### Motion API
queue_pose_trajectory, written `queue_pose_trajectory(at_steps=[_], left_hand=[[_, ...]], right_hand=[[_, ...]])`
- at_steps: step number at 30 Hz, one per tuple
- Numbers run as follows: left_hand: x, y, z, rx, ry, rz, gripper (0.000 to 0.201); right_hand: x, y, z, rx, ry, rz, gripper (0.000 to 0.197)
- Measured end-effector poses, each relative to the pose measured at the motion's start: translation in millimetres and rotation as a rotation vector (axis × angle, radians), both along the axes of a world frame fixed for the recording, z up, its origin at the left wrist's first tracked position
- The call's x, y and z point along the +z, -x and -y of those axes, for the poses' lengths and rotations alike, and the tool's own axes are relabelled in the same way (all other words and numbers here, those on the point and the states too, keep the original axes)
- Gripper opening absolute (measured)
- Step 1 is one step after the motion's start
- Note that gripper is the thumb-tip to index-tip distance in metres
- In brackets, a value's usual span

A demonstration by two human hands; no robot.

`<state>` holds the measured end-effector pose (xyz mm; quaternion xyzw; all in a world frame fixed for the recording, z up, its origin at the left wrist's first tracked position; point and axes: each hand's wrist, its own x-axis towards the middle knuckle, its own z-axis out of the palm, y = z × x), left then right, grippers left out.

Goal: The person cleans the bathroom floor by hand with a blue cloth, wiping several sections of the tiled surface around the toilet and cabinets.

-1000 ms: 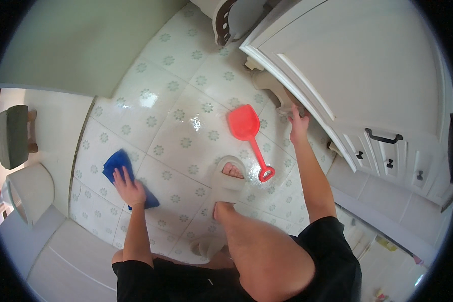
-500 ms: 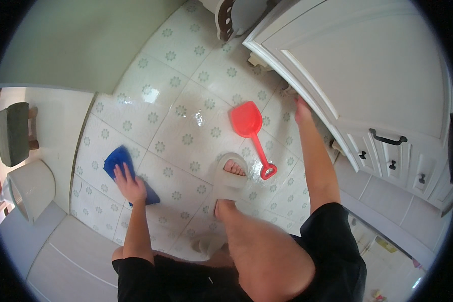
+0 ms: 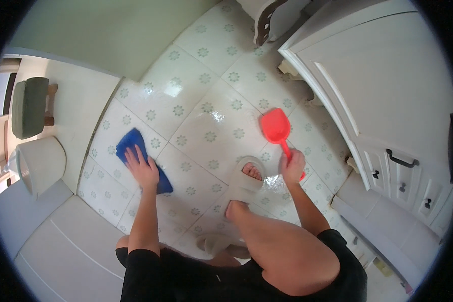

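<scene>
My left hand [image 3: 142, 168] lies flat with fingers spread on a folded blue cloth [image 3: 164, 182], pressing it against the tiled floor. To the right, my right hand [image 3: 293, 167] wraps round the handle of a small red toy shovel [image 3: 276, 126]. The shovel's scoop points away from me, at or close to the floor; the end of its handle is mostly hidden by my hand. Between the two hands is my foot in a pale slipper [image 3: 256, 187].
White patterned tiles [image 3: 189, 151] shine wetly in places. A white cabinet [image 3: 382, 95] on carved feet borders the right side. At left stand a green-topped stool [image 3: 30, 108] and a white bin [image 3: 45, 161]. Another piece of white furniture with dark trim [image 3: 264, 22] is at the back.
My right hand has come from beside the cabinet's lower edge to the shovel and closed round its handle. My left hand stays on the cloth. The whole view has shifted.
</scene>
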<state>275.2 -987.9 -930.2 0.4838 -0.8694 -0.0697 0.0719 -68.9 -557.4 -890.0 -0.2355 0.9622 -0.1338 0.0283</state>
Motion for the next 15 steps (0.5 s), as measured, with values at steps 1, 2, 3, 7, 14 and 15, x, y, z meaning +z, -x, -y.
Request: queue_pose_trajectory(at_steps=[1,2,3,7,14,15], left_hand=[[-4,9,11,0.034,0.036,-0.009,0.071],[-7,29,19,0.09,0.03,0.002,0.071],[-10,48,32,0.142,0.059,0.025,0.07],[-10,152,47,0.114,0.048,0.038,0.066],[14,269,-129,-0.75,-0.335,-0.024,0.069],[15,269,-134,-0.776,-0.332,-0.066,0.068]], right_hand=[[-5,6,-6,-0.039,0.024,-0.025,0.029],[-10,9,-15,-0.1,0.015,-0.067,0.03],[-16,11,-20,-0.156,0.015,-0.104,0.031],[-36,18,-46,-0.311,0.019,-0.014,0.051],[-54,11,-52,-0.218,-0.028,-0.014,0.075],[-52,11,-55,-0.226,-0.05,-0.019,0.076]])
